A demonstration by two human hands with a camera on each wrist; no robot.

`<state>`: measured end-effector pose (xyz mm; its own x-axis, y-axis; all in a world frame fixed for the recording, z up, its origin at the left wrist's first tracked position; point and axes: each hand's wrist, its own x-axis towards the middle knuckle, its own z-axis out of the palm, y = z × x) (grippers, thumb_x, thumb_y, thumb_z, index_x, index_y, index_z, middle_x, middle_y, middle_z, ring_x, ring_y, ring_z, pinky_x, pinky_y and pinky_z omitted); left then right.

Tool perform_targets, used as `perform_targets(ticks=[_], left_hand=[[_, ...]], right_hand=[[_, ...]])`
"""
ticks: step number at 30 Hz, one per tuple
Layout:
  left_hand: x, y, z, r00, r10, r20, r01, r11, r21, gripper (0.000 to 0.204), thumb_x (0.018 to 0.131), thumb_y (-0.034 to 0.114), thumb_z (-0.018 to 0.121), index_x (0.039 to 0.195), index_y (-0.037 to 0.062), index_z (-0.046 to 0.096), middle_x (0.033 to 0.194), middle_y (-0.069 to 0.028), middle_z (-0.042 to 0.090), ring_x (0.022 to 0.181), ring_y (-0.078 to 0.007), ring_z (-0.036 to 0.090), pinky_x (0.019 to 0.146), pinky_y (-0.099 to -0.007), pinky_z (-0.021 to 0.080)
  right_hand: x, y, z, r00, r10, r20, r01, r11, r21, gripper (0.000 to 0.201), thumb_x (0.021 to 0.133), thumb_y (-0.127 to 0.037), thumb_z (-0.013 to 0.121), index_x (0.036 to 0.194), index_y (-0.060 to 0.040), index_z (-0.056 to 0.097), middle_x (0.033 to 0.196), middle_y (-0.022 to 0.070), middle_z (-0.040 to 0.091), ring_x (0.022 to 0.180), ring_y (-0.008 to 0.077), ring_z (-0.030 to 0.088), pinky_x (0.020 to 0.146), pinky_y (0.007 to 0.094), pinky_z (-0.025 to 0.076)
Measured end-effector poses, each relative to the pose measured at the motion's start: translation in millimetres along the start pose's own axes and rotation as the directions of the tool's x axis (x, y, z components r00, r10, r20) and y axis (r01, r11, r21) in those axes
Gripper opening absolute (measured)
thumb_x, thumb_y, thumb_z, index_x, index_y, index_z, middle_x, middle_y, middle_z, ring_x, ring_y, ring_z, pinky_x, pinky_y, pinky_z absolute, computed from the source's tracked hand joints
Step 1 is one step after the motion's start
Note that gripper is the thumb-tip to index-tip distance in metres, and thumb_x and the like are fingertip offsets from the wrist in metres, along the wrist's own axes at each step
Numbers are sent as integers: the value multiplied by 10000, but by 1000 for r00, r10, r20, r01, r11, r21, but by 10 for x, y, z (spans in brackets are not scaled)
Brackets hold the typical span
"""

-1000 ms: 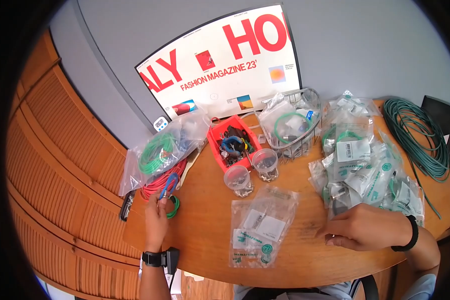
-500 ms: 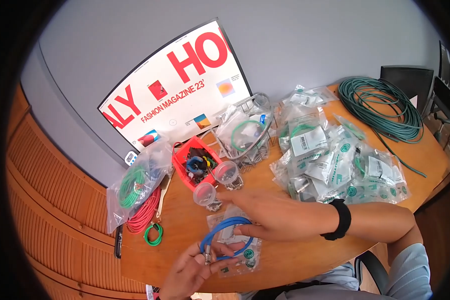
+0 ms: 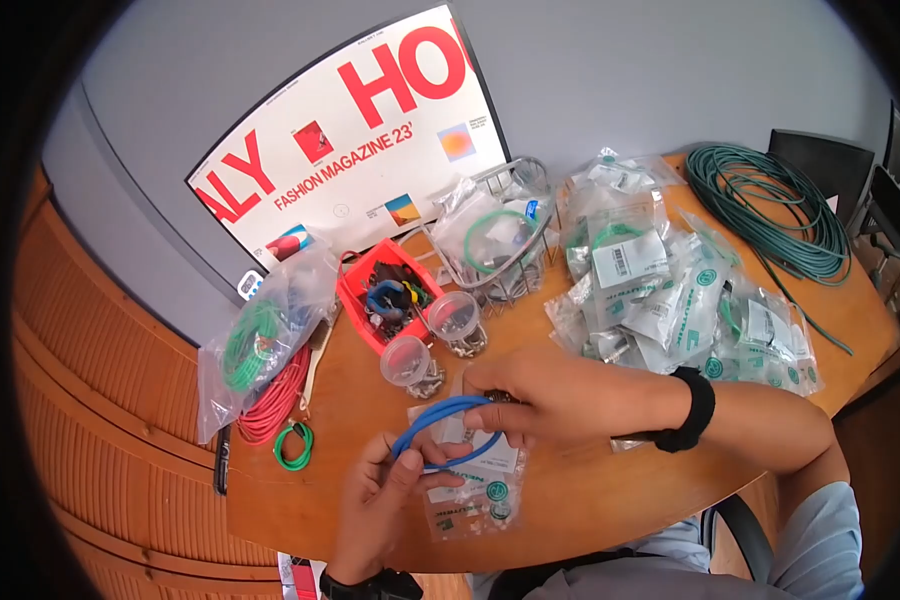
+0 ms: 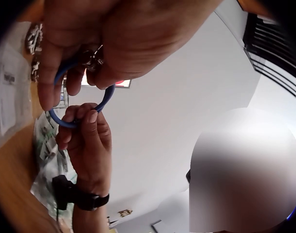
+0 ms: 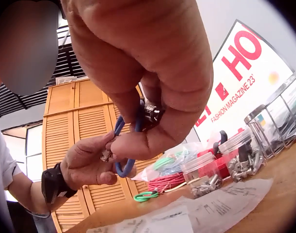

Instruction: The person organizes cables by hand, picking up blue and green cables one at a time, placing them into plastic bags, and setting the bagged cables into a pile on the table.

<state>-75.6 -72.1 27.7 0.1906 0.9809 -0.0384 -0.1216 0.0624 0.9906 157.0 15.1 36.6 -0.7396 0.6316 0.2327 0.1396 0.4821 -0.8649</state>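
Observation:
A coiled blue cable (image 3: pixel 438 412) with metal connectors is held between both hands over the front of the table. My left hand (image 3: pixel 375 490) pinches the loop's left side between thumb and fingers. Opposite, my right hand (image 3: pixel 585 395) grips the loop, with a dark metal connector (image 5: pixel 152 113) between its curled fingers. Another metal connector (image 4: pixel 93 59) shows by the left fingers in the left wrist view. Flat clear plastic bags (image 3: pixel 470 510) with white labels and green print lie beneath the cable, partly covered by the hands.
Two clear cups (image 3: pixel 406 362) of metal parts stand behind the hands, near a red bin (image 3: pixel 375 330) of tools. A wire basket (image 3: pixel 510 255) and piled bagged parts (image 3: pixel 670 300) are further right. Green coil (image 3: pixel 292 447) and red cable (image 3: pixel 273 405) lie left; dark green cable (image 3: pixel 770 215) lies far right.
My left hand has brought the blue cable from the table's left side to above the flat bags. My right hand has moved left from beside the bag pile and now grips the loop too.

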Motion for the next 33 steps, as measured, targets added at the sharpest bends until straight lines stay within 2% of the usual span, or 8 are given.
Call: perform_targets(ticks=[7,11,14,22,26,28,31,33], left_hand=[[150,-127,-239,986,94,-139,-20,887,462,229,1060,107,480,1158,-82,565,885,-126,676,722,-183,711,610,-285,576],[154,-130,-265,974,197,-115,-93,804,587,246,1058,98,477,1205,-77,567,755,-95,660,644,-147,676,543,-260,539],[90,-24,-241,973,199,-116,-54,688,723,265,1049,91,481,1242,-65,573,693,-78,624,584,-129,633,515,-259,495],[-132,50,-374,984,178,-21,-38,320,947,226,1041,121,486,878,-27,536,616,-146,530,565,-276,572,560,-403,420],[-220,93,-376,993,54,-104,66,481,874,265,1064,161,459,872,-15,507,642,-121,554,641,-231,619,575,-359,456],[-170,87,-313,986,8,-164,82,842,533,282,1083,200,431,905,-5,508,817,-126,657,758,-220,671,637,-323,518],[-91,152,-208,981,153,-123,-101,930,352,297,1094,240,405,963,-5,510,1047,-169,685,856,-246,703,716,-334,572],[-29,257,-110,979,177,-98,-144,952,271,298,1095,246,400,991,-11,511,1101,-199,670,882,-265,708,726,-350,580]], right_hand=[[34,-26,59,999,12,-46,-3,981,195,205,985,-128,584,976,76,609,740,154,675,680,208,722,647,315,574],[65,-89,35,999,-9,-52,11,999,42,189,992,-111,566,987,71,615,747,141,686,684,188,729,635,303,586],[74,-108,-32,983,182,20,-183,978,99,177,1033,-112,538,1096,16,641,818,100,685,689,143,717,616,285,586],[-82,-42,-130,951,292,100,-303,945,126,224,1056,-122,484,942,38,591,829,90,668,728,162,738,629,271,602],[-94,80,30,965,259,46,-263,945,192,218,1031,-126,507,919,47,579,752,123,673,710,201,742,614,306,594],[5,163,147,982,93,-165,-42,957,286,234,1061,-192,478,1037,29,550,875,124,683,801,209,748,669,311,601],[56,40,180,971,216,-100,-86,709,700,338,1081,-303,452,1246,-8,459,1141,118,636,992,214,710,808,322,613],[40,22,245,983,132,-124,-14,739,673,373,1082,-308,450,1303,-8,427,1162,125,635,970,207,712,774,321,608]])
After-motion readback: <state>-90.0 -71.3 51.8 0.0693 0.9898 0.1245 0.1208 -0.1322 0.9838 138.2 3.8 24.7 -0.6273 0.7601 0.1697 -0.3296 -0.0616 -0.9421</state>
